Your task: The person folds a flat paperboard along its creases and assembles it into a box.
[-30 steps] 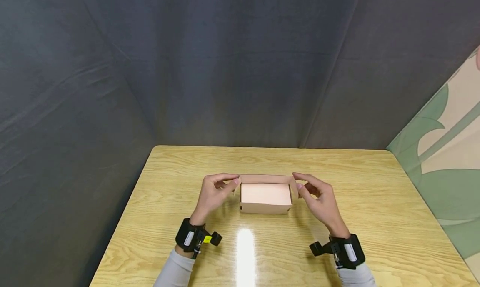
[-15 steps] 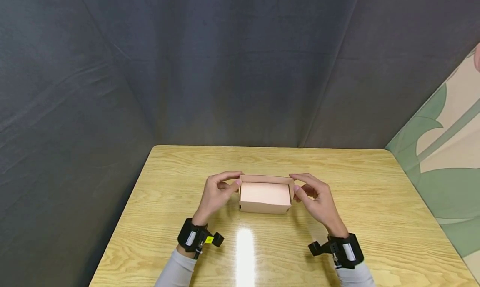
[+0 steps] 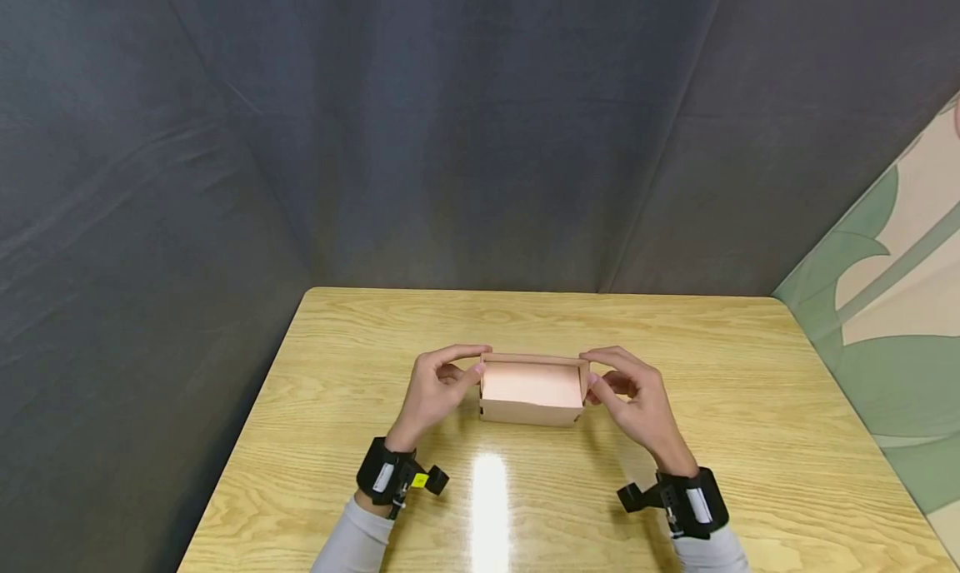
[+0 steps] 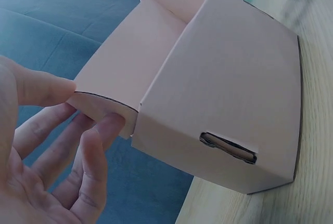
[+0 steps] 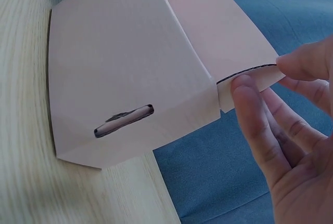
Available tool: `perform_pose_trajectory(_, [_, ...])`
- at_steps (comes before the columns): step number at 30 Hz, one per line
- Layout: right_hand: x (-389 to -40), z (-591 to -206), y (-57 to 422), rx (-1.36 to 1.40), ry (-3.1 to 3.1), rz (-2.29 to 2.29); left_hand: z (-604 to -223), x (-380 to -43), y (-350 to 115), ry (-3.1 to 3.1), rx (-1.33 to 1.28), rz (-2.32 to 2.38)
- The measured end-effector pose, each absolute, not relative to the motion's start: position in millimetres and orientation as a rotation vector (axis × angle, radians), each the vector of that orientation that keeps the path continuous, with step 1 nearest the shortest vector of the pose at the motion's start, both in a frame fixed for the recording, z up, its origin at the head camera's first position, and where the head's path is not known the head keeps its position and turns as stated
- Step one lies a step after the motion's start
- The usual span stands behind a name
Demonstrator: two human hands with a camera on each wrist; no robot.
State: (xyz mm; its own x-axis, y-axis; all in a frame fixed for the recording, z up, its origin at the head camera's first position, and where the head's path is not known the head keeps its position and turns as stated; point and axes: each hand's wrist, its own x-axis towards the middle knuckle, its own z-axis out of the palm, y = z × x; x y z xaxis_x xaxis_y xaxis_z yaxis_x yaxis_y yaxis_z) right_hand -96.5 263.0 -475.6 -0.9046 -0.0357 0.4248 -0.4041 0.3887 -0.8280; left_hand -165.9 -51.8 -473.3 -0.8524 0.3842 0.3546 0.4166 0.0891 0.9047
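A small brown cardboard box [image 3: 531, 412] rests on the table with its lid [image 3: 534, 359] raised at the far side. My left hand [image 3: 438, 392] is at the lid's left end, where its fingers [image 4: 110, 125] touch the left side flap [image 4: 99, 107] and the thumb meets the flap's corner. At the other end, the right hand [image 3: 628, 396] pinches the right side flap [image 5: 252, 78] between thumb and fingers. Both flaps stand bent from the lid, beside the box's upper edge. A slot [image 4: 229, 147] shows near the box's lower left corner.
The box stands on a light wooden table [image 3: 360, 323]. Dark grey cloth [image 3: 465, 140] hangs behind and to the left. A patterned green and beige cloth [image 3: 900, 348] lies beyond the right edge. Black camera straps [image 3: 386, 473] sit on the wrists.
Both hands have moved inward. The lid's right flap, splayed outward earlier, now lies closer in line with the box's side. The lid has tipped slightly toward the box opening.
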Motion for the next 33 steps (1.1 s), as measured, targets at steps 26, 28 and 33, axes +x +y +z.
perform_pose_trajectory(26, [-89.5,-489.0,267.4,0.482,-2.294,1.469,-486.4,-161.5,-58.3,-2.249,-0.992,-1.76])
perform_pose_trajectory(28, [-89.3,-489.7,267.2,0.491,-2.29,1.457,-487.2,-161.6,-58.3,-2.246,-1.002,-1.749])
perform_pose_trajectory(33, [-88.8,-492.6,266.4,0.512,-2.27,1.46,-489.8,-161.1,-59.4,-2.231,-1.016,-1.743])
